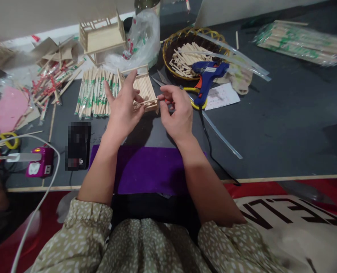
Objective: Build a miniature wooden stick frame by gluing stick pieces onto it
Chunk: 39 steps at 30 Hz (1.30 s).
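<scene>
A small model made of wooden sticks (146, 85) stands on the dark table in front of me. Along its near side runs a thin wooden stick (150, 101). My left hand (125, 102) pinches this stick between thumb and finger, its other fingers raised. At the stick's right end, my right hand (177, 112) is closed with thumb and fingertips around it. Whether the stick touches the model is hard to tell. Wrapped chopsticks (96, 93) lie in a row left of the model. A blue glue gun (209, 81) rests right of my right hand, over yellow-handled scissors (193, 90).
Behind the glue gun sits a wicker basket (168, 57) of short stick pieces. A finished-looking stick model (102, 40) stands at the back. Nearer are a phone (79, 146), a purple cloth (151, 170), a pink adapter (40, 161) and a clear glue stick (223, 135). Bagged chopsticks (301, 43) lie far right.
</scene>
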### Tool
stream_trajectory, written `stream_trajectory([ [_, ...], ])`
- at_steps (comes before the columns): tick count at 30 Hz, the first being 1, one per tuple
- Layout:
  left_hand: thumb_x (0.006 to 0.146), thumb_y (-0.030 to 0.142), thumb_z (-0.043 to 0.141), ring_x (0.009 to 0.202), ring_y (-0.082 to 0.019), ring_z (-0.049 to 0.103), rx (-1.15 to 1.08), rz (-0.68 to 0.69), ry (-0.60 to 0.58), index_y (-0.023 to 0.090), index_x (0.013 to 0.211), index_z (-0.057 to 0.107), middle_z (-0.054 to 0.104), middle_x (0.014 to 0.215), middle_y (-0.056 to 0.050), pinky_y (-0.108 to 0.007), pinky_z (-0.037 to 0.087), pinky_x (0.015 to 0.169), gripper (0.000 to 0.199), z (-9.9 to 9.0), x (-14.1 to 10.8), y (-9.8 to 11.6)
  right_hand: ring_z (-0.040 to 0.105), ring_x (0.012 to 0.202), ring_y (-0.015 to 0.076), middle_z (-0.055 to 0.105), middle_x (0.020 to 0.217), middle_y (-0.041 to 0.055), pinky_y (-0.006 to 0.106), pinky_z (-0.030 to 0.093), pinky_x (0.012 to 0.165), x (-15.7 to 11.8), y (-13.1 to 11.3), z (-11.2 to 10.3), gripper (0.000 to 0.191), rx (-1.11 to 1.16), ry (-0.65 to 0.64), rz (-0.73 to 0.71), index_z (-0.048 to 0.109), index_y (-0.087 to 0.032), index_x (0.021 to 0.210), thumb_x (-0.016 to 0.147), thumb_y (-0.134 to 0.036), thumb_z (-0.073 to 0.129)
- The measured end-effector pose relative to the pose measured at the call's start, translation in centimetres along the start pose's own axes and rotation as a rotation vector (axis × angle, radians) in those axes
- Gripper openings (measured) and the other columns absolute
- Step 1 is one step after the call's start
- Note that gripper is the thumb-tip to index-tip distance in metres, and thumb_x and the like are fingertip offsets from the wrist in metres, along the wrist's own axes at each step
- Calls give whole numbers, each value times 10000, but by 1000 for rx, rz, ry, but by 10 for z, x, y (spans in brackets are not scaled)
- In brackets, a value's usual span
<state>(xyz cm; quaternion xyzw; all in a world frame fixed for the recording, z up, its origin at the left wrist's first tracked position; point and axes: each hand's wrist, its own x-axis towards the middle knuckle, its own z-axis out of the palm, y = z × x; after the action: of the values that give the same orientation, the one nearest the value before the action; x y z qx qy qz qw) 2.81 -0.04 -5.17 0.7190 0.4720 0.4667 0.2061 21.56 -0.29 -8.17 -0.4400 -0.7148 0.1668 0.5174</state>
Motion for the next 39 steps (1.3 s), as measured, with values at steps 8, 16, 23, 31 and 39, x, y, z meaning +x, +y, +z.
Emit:
stream_trajectory([
  [8, 847, 297, 759, 1124, -268, 685, 102, 53, -14, 304, 1373, 505, 712, 833, 11, -683, 131, 1278, 584, -2, 1, 1, 637, 1053, 213, 679, 1115, 52, 425, 586, 912, 0, 0, 1, 286, -11, 3, 3, 552, -270, 1277, 1007, -259, 462],
  [16, 800, 213, 780, 1206, -308, 650, 8, 14, -29, 324, 1340, 544, 720, 871, -22, -753, 132, 1254, 600, -5, -2, 3, 641, 1012, 217, 692, 1074, 44, 446, 583, 915, 1, -2, 0, 255, -21, 15, 14, 575, -272, 1244, 1004, -278, 489],
  [23, 870, 325, 745, 1196, -303, 661, 71, 91, -50, 290, 1379, 512, 703, 807, -10, -743, 159, 1260, 561, -5, -1, -1, 641, 1018, 222, 694, 1058, 46, 453, 575, 930, 2, -2, 0, 241, -31, 3, 13, 568, -261, 1233, 1006, -285, 490],
  [31, 921, 356, 690, 1164, -266, 675, 94, 115, -58, 256, 1407, 476, 711, 847, -9, -718, 212, 1248, 540, -5, 0, -8, 632, 1037, 218, 687, 1102, 48, 455, 567, 962, 1, 1, 1, 272, -32, -17, 11, 553, -260, 1266, 1005, -242, 477],
  [39, 822, 270, 786, 1234, -281, 643, 86, -7, -68, 301, 1369, 518, 722, 869, -9, -679, 139, 1275, 610, -8, -2, 10, 649, 1065, 227, 697, 1101, 64, 455, 573, 951, 2, -5, -6, 270, -36, 21, 49, 571, -248, 1260, 1012, -297, 477],
])
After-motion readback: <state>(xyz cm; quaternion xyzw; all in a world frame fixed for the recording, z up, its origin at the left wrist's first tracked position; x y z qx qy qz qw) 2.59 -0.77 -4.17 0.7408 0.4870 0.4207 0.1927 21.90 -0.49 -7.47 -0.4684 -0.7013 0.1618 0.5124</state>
